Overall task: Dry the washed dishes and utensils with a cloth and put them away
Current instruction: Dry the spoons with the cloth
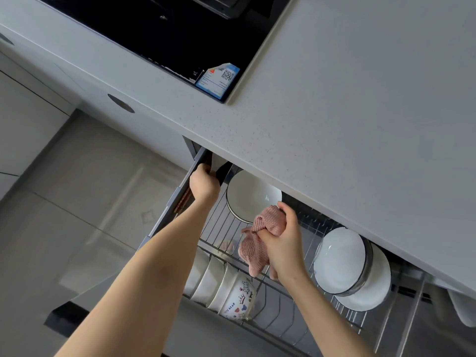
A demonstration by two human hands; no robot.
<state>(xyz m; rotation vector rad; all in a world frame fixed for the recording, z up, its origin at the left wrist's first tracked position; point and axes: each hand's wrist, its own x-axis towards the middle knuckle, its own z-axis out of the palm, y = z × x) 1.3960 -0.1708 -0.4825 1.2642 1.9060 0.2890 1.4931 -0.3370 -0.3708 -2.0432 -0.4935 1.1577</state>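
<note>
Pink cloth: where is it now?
Head view, centre-right: the pink cloth is bunched in the right hand above the open drawer's wire rack, between the white plate and the stacked bowls.

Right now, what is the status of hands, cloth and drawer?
Left hand grips open drawer. Right hand holds cloth above rack. Inside: plates, bowls. Nothing blocks.

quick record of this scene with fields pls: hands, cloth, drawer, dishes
left hand: grips the top edge of the drawer
right hand: holds the pink cloth bunched above the wire rack
drawer: open under the countertop
dishes: white plate at the back, stacked bowls at right, printed bowl in the front row
cooktop: black, set in the countertop
</note>
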